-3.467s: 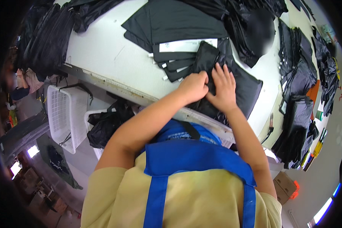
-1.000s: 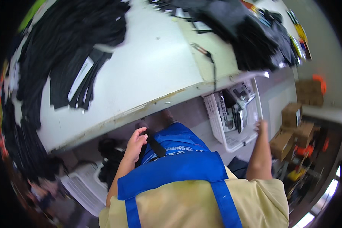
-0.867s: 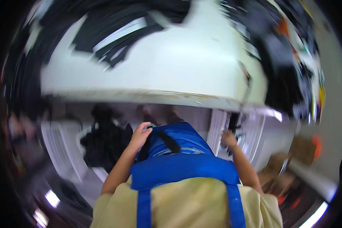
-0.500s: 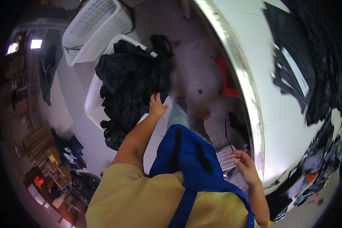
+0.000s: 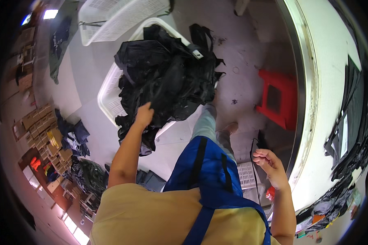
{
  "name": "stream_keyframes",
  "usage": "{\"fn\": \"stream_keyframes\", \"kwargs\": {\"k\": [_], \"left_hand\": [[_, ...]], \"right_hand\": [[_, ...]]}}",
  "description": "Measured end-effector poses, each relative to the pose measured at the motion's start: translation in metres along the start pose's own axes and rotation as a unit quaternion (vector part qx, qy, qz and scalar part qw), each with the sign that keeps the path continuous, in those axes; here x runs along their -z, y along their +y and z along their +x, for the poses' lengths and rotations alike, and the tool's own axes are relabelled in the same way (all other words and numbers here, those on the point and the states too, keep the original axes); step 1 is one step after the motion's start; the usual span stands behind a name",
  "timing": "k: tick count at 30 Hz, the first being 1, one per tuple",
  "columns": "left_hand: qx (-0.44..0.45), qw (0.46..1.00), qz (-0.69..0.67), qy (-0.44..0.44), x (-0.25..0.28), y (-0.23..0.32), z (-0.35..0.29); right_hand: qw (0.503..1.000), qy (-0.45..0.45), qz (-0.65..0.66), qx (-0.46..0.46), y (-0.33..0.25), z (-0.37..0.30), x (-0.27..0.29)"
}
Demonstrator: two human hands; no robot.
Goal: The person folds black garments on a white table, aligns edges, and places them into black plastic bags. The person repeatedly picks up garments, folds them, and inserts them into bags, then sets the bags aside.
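My left hand [image 5: 144, 115] is closed on a black garment [image 5: 167, 85], part of a heaped pile of black clothing. The heap overflows a white slatted plastic basket [image 5: 106, 98] on the floor and covers most of it. At the lower right, beside the table edge, my right hand [image 5: 270, 166] hangs loosely with half-curled fingers and nothing visible in it. A thin black cord [image 5: 253, 154] passes close to its fingertips; whether they touch cannot be made out.
Behind the pile stands another white basket [image 5: 122, 20]. A red plastic stool [image 5: 279, 98] sits beside the white table [image 5: 331, 73], which holds black fabric pieces [image 5: 347, 118]. Stacked cardboard boxes [image 5: 45, 130] and dark bundles [image 5: 75, 136] lie to the left. A white perforated crate [image 5: 246, 175] is near my legs.
My left hand has moved left and slightly down across the pile and closed on the cloth. My right hand stays by the table. The view has shifted, showing more of the stool.
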State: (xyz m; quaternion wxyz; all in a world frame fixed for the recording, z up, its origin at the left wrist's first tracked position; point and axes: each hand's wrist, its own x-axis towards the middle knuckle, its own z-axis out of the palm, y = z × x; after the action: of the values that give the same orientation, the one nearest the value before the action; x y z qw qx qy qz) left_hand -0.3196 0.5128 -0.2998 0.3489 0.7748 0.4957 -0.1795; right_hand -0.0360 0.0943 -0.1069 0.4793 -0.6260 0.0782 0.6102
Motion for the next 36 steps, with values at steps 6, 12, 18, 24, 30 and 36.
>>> {"fn": "stream_keyframes", "kwargs": {"k": [6, 12, 18, 24, 30, 36], "left_hand": [[-0.165, 0.975, -0.084, -0.126, 0.076, 0.138, -0.122], [-0.515, 0.833, -0.195, -0.06, 0.083, 0.251, -0.192], [-0.542, 0.827, -0.147, -0.009, 0.108, 0.279, -0.219], [-0.255, 0.922, -0.04, 0.288, 0.066, 0.15, -0.174], [0.013, 0.929, -0.188, 0.318, 0.127, 0.04, -0.1], [-0.207, 0.657, -0.568, 0.451, 0.351, 0.106, -0.16]], "right_hand": [[0.973, -0.127, -0.18, 0.074, -0.002, 0.055, -0.069], [0.825, -0.193, -0.441, 0.294, -0.01, 0.073, -0.172], [0.811, -0.104, -0.495, 0.294, -0.026, 0.073, -0.12], [0.934, 0.011, -0.117, 0.338, -0.083, 0.056, -0.166], [0.947, -0.095, -0.104, 0.289, -0.142, 0.088, -0.223], [0.832, -0.066, -0.439, 0.334, -0.22, 0.082, -0.255]]}}
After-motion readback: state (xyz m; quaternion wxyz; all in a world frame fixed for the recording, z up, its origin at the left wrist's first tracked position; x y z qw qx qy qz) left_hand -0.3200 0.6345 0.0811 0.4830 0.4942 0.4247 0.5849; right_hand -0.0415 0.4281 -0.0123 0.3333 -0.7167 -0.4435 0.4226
